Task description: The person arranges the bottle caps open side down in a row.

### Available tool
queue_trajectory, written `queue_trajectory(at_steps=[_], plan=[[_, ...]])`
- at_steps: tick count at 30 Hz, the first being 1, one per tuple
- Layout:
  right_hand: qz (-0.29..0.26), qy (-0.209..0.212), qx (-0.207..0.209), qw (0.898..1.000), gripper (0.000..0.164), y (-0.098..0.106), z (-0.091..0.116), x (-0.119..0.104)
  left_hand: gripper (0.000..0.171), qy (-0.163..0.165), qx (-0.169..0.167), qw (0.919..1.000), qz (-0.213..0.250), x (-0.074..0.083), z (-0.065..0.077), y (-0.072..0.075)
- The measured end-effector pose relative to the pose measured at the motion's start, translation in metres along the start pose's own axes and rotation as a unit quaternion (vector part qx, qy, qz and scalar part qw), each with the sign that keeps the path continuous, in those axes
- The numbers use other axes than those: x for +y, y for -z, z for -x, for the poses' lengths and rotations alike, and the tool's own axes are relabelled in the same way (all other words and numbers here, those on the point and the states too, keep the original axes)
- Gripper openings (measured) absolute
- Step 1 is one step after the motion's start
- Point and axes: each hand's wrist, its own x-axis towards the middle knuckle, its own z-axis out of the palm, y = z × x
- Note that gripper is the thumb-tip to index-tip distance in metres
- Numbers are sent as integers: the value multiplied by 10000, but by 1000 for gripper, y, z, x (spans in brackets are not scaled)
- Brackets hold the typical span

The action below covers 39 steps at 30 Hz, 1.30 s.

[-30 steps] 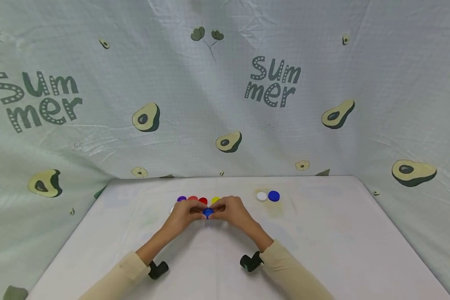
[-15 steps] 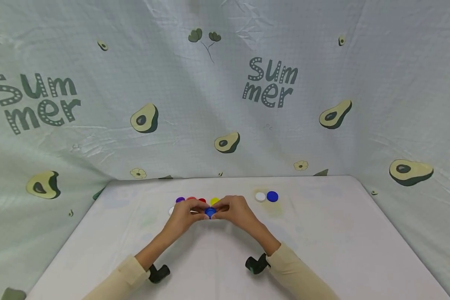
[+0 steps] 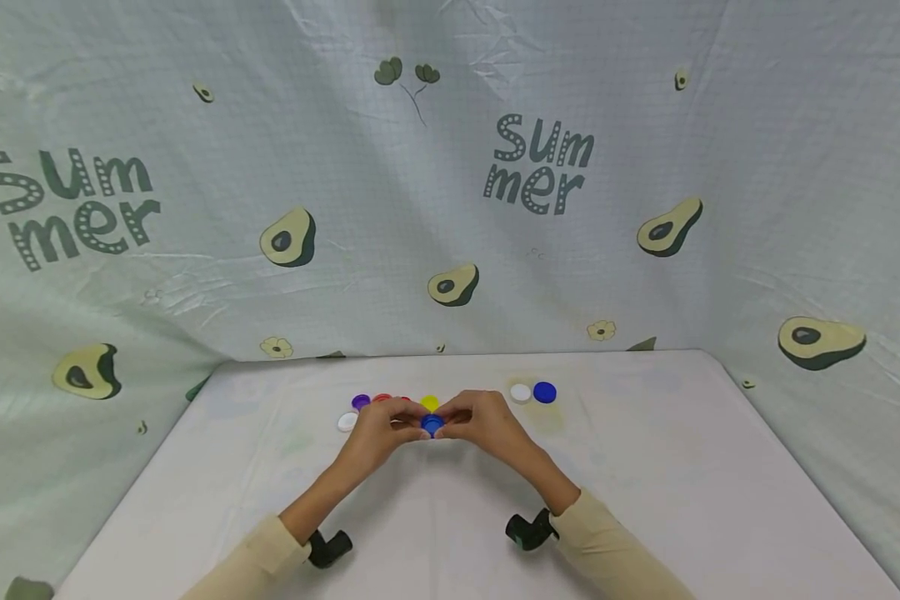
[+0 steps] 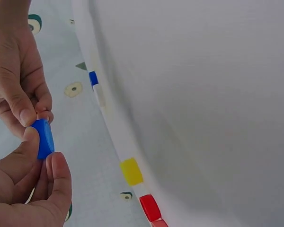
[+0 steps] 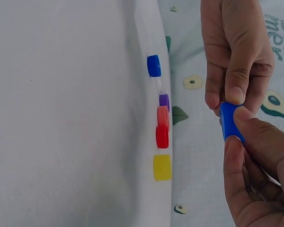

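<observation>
Left hand [image 3: 375, 427] and right hand [image 3: 491, 421] pinch one blue cap [image 3: 432, 425]; I think a loose pinch could drop it.

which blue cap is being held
The blue cap pinched by both the left hand and right hand; the other blue caps lie on the table.

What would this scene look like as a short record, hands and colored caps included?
Left hand: pinches a blue cap
Right hand: pinches that same cap
Table, right side: white cap beside another blue cap
Table, beyond hands: yellow cap, red cap, paler red cap
Table, left: purple cap, white-topped cap
Backdrop: pale sheet, avocado prints, "summer" lettering
</observation>
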Motion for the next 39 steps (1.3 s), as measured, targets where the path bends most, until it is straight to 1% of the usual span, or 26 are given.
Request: queue_trajectory(at_steps=[9,16,18,25,33,37,39], plan=[[-149,24,158,9998,24,18,10,1,21,-319,-21,9992,242,9,-8,-13],[-154,-96,319,9993,26,34,22,8,23,-363,-82,9993,103,20,-15,-25],[-115,-135,383,9991,27,39,26,10,24,-382,-132,9991,163,24,-18,-30],[-71,-39,569,9983,32,52,38,15,26,-438,-159,9984,319,31,-25,-44],[-392,-230,786,9959,31,72,52,14,27,-518,-191,9965,629,41,-35,-61],[-265,-339,884,9952,31,80,57,18,28,-467,-236,9959,738,45,-41,-70],[-81,-392,974,9944,33,83,59,20,28,-426,-248,9958,769,47,-45,-74]])
